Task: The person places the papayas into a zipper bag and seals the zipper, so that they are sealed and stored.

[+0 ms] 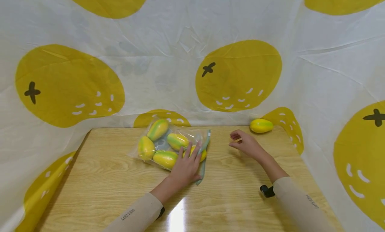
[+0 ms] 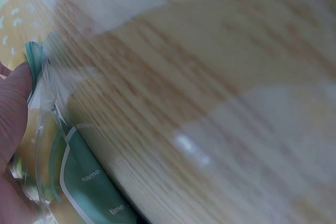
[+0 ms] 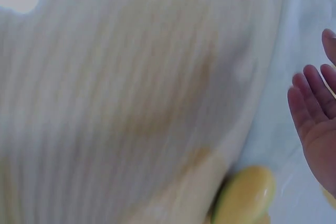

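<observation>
- Sleeves [image 1: 135, 213], pale and lettered, come in low over the table [image 1: 105, 192]; a black device [image 1: 267, 191] shows beside the right cuff.
- Left hand [image 1: 184, 170] lies across the bag with fingers spread and apart, pressing from above. In the left wrist view its thumb is at the green strip [image 2: 34, 56] along the bag's edge; whether it pinches the strip I cannot tell.
- Bag [image 1: 162, 145], clear, lies flat left of the table's middle, the strip toward the right. It holds five yellow-green fruits [image 1: 157, 129], one partly under the fingers. The left wrist view shows a green panel [image 2: 86, 182] printed "name" and "time". Whether the mouth is sealed or parted does not show.
- Right hand [image 1: 246, 145] hangs to the right of the bag, fingers bent, thumb apart from them, nothing seen in its grip. The step in hand looks like steadying the bag near its mouth, with this hand free.
- Loose fruit [image 1: 261, 125] sits at the table's far right, outside the bag, beyond the right hand. Bagging it would call for a longer reach, a wider grasp and a parted mouth.
- Cloth [image 1: 156, 78], fruit-printed, hangs behind.
</observation>
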